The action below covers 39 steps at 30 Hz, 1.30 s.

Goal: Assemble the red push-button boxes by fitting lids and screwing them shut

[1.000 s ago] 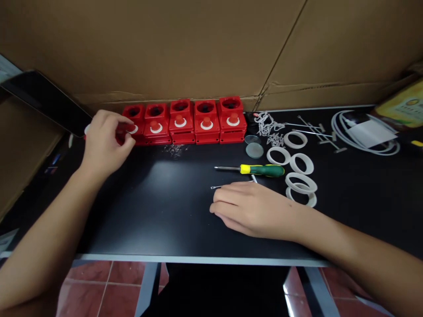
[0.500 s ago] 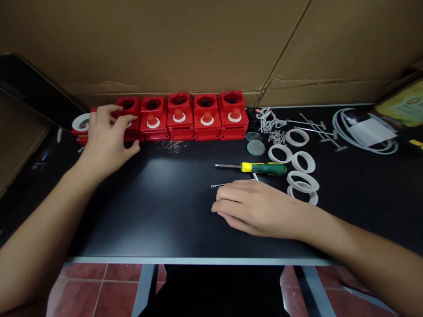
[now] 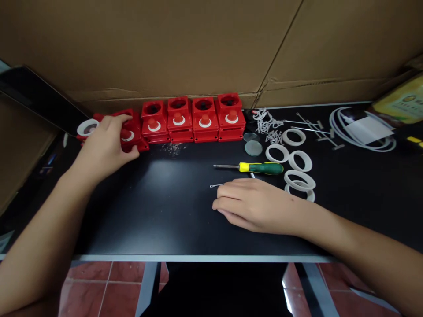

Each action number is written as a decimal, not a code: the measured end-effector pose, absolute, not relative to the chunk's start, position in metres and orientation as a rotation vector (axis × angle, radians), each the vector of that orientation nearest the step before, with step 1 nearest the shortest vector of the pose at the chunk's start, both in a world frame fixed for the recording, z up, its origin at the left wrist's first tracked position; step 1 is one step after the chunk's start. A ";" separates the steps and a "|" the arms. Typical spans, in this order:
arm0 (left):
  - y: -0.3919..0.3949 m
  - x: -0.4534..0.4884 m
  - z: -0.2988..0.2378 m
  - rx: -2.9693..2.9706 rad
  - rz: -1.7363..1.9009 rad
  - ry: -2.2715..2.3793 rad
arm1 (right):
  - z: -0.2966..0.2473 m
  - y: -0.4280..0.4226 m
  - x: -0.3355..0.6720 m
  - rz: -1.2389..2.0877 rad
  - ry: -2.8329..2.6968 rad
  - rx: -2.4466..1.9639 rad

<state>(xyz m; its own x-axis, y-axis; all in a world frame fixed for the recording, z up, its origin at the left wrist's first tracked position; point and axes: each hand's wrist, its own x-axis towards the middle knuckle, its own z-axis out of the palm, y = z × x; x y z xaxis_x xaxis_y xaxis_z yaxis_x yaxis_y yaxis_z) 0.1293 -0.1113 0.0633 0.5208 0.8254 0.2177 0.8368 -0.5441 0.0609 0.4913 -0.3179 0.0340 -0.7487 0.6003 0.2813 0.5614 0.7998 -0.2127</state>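
While the right hand [image 3: 251,204] rests on the black table [image 3: 148,211], its fingers are curled over a thin metal rod [image 3: 214,185]; whether they grip it, I cannot tell from where I stand. Just beyond these fingers lies a green-and-yellow screwdriver [image 3: 261,168], its tip to the left, and to their right are the white rings [image 3: 300,179]. Farther, the left hand [image 3: 105,145] is bent around a red unit [image 3: 140,141], and its fingers seem to grasp it, thumb at the near side. This unit lies to the right of the left palm, its long axis going away from the person, a little skewed; the right fingers are well apart from it. Right of the left fingers stand four other red units [image 3: 180,119], and behind rises the cardboard wall [image 3: 165,48].
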 end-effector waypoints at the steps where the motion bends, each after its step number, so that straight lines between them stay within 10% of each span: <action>1: -0.115 0.130 0.065 -2.696 -0.330 -1.481 | 0.034 -0.318 0.491 0.160 -2.653 -0.884; 15: -0.185 0.148 0.099 -2.720 -0.086 -1.447 | 0.038 -0.319 0.488 0.015 -2.646 -0.862; 27: -0.204 0.147 0.090 -3.158 -1.009 -1.030 | 0.037 -0.316 0.494 0.067 -2.587 -0.797; 39: -0.164 0.134 0.073 -3.335 -0.157 -0.959 | 0.051 -0.310 0.515 -0.169 -2.498 -0.727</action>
<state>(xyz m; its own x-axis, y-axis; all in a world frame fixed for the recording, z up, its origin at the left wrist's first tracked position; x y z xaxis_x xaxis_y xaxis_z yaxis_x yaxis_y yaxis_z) 0.1337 -0.1638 0.0730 0.8479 0.5302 -0.0058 0.5008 -0.7972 0.3371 0.5155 -0.3103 0.0513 -0.7158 0.4639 0.5220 0.5301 0.8476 -0.0263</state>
